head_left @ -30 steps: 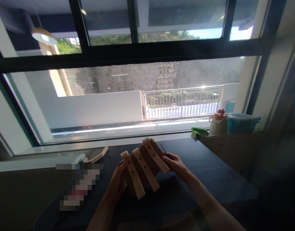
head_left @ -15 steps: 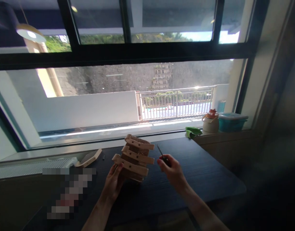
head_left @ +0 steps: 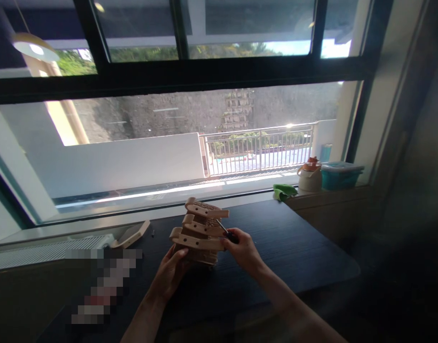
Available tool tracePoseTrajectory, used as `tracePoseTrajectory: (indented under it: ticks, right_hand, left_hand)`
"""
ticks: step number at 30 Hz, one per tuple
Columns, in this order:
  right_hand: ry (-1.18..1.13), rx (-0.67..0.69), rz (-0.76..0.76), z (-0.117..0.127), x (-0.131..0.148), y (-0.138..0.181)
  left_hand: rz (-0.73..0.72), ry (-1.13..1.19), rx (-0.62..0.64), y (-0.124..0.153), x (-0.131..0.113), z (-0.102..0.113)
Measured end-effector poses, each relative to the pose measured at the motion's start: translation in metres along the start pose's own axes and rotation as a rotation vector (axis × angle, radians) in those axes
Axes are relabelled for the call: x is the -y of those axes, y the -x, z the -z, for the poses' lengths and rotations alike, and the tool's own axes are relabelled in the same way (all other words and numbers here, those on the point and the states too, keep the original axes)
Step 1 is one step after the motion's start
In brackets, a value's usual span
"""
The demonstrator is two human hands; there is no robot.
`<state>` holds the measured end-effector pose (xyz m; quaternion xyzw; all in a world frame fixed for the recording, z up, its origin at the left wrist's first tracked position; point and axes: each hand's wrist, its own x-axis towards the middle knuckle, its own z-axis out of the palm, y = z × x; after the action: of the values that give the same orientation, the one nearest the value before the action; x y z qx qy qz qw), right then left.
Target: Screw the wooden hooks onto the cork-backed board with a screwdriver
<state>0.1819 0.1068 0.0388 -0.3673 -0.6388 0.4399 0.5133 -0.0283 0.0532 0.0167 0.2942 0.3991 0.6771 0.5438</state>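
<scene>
Tub (head_left: 341, 179) stands lidded, contents unclear; my left hand (head_left: 171, 272) grips the wooden piece (head_left: 200, 243), my right hand (head_left: 246, 251) a screwdriver (head_left: 232, 236).

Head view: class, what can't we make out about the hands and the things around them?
In the head view:
Wooden piece: underside, turned away.
Left hand: partly hidden behind the wooden piece.
Tool: handle mostly covered by right hand; tip contact too small to tell.
Patch: pixelated.
</scene>
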Motion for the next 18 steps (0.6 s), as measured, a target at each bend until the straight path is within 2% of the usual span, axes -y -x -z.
tracePoseTrajectory:
  ticks: [10, 14, 18]
  right_hand:
    - [0.120, 0.048, 0.063, -0.001, 0.003, 0.012]
    - [0.263, 0.067, 0.082, 0.005, 0.011, 0.000]
    - [0.433, 0.160, 0.119, 0.009, 0.023, 0.004]
  left_hand:
    - [-0.012, -0.013, 0.003, 0.001, 0.000, -0.002]
    - [-0.004, -0.010, 0.012, 0.003, -0.001, -0.004]
    - [-0.013, 0.005, 0.020, 0.004, 0.000, -0.005]
